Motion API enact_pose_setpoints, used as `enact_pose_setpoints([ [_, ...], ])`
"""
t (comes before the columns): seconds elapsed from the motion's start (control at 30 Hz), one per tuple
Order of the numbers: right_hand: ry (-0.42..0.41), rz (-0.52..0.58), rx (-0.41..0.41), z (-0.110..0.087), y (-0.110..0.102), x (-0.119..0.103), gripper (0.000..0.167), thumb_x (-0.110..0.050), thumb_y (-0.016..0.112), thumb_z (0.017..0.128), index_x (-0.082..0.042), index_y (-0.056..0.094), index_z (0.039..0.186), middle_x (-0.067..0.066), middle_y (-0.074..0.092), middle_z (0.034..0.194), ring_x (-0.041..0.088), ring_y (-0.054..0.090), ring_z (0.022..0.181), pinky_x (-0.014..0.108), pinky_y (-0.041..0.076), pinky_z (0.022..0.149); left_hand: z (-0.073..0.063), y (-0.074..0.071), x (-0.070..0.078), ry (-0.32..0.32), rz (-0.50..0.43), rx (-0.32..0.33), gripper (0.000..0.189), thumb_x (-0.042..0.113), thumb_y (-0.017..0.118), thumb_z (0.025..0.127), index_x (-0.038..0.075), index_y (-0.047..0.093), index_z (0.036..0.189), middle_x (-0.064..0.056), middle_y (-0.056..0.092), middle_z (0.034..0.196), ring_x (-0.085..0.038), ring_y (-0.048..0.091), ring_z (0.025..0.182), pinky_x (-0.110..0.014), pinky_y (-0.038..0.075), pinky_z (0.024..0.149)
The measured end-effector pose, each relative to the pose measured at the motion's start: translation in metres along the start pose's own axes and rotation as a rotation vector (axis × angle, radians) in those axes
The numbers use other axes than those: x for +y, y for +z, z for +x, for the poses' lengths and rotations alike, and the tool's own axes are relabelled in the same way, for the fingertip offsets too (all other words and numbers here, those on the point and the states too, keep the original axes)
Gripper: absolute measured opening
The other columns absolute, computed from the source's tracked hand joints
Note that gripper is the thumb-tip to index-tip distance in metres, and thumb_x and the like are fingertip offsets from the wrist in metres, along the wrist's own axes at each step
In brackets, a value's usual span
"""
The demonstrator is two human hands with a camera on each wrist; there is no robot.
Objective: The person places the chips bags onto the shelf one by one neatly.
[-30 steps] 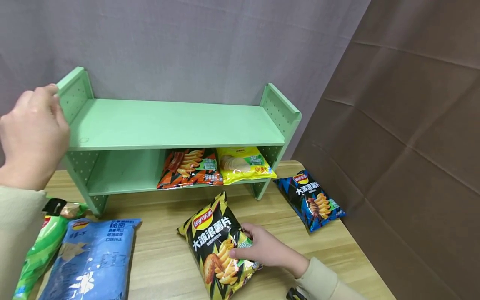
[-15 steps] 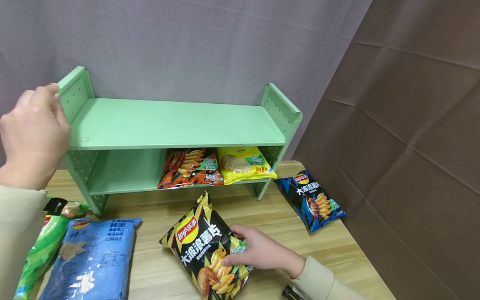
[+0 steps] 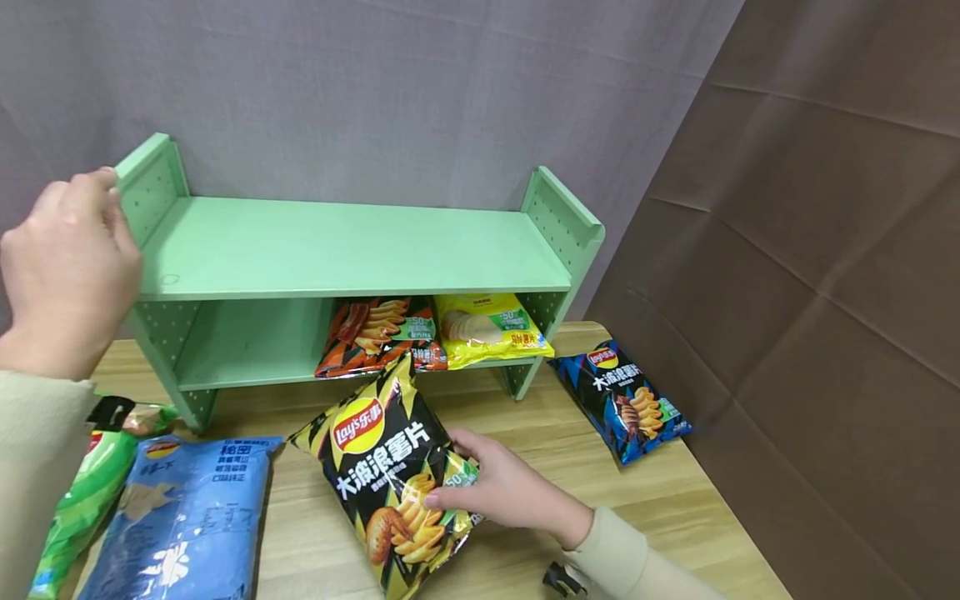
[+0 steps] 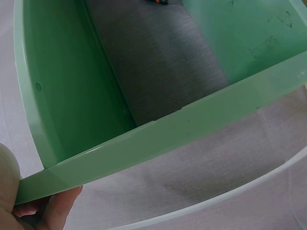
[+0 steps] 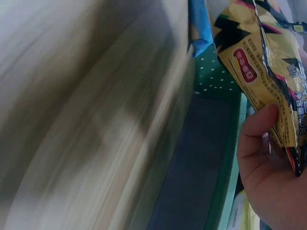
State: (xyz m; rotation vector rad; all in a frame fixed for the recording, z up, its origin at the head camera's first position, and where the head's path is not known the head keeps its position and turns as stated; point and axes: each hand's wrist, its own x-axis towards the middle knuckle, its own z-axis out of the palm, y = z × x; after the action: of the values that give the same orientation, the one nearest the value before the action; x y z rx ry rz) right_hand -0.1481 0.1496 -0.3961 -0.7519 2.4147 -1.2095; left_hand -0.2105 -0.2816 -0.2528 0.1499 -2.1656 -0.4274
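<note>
In the head view my right hand point(image 3: 510, 492) grips the right side of a black and gold chip bag point(image 3: 386, 483), its thumb across the printed front. The bag tilts with its top toward the shelf and overlaps the orange bag's lower edge in this view. The gold back of the same chip bag point(image 5: 259, 72) shows in the right wrist view, fingers against it. My left hand point(image 3: 75, 262) holds the upper left end of a green shelf point(image 3: 352, 250). In the left wrist view the fingers point(image 4: 62, 206) curl round the edge of the shelf's end panel point(image 4: 158, 134).
An orange chip bag point(image 3: 378, 337) and a yellow one point(image 3: 491, 329) lie side by side on the lower shelf. A dark blue chip bag point(image 3: 622, 400) rests at the table's right. A light blue bag point(image 3: 187, 517) and a green one point(image 3: 82, 508) lie front left.
My right hand has moved left and toward the shelf with the black and gold chip bag, whose top now reaches the orange bag in the head view. My left hand stays on the shelf.
</note>
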Motion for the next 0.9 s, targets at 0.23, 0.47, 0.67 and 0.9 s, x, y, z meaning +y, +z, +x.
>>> enact_pose_setpoints([
  [0.23, -0.028, 0.064, 0.093, 0.019, 0.013, -0.013, 0.071, -0.051, 0.076, 0.077, -0.025, 0.049, 0.137, -0.009, 0.059, 0.129, 0.014, 0.053, 0.12, 0.04, 0.042, 0.1, -0.001, -0.001, -0.001, -0.001, 0.006, 0.005, 0.041, 0.021, 0.033, 0.103, -0.003, 0.057, 0.128, -0.034, 0.059, 0.105, -0.055, 0.051, 0.089, -0.066, 0.03, 0.056],
  [0.47, -0.079, 0.185, 0.211, 0.046, 0.027, -0.03, 0.055, -0.044, 0.079, 0.078, -0.029, 0.055, 0.125, -0.01, 0.066, 0.109, 0.011, 0.062, 0.099, 0.032, 0.05, 0.086, -0.002, -0.003, 0.001, 0.013, -0.001, 0.03, 0.041, 0.02, 0.034, 0.103, -0.003, 0.058, 0.125, -0.035, 0.059, 0.103, -0.055, 0.051, 0.089, -0.067, 0.029, 0.056],
  [0.67, -0.061, 0.154, 0.283, 0.072, 0.031, -0.057, 0.066, -0.051, 0.075, 0.078, -0.023, 0.052, 0.133, -0.006, 0.062, 0.118, 0.013, 0.059, 0.106, 0.036, 0.049, 0.089, -0.001, -0.003, 0.003, -0.003, 0.01, -0.004, 0.042, 0.02, 0.031, 0.104, -0.003, 0.057, 0.127, -0.034, 0.059, 0.107, -0.054, 0.051, 0.091, -0.068, 0.031, 0.059],
  [0.9, 0.074, 0.093, 0.33, 0.1, 0.035, -0.084, 0.101, -0.064, 0.071, 0.075, -0.009, 0.031, 0.15, 0.01, 0.041, 0.148, 0.024, 0.043, 0.132, 0.041, 0.04, 0.102, 0.0, -0.004, 0.01, -0.013, 0.01, -0.032, 0.042, 0.02, 0.031, 0.104, -0.004, 0.056, 0.128, -0.033, 0.059, 0.11, -0.054, 0.051, 0.093, -0.069, 0.033, 0.062],
])
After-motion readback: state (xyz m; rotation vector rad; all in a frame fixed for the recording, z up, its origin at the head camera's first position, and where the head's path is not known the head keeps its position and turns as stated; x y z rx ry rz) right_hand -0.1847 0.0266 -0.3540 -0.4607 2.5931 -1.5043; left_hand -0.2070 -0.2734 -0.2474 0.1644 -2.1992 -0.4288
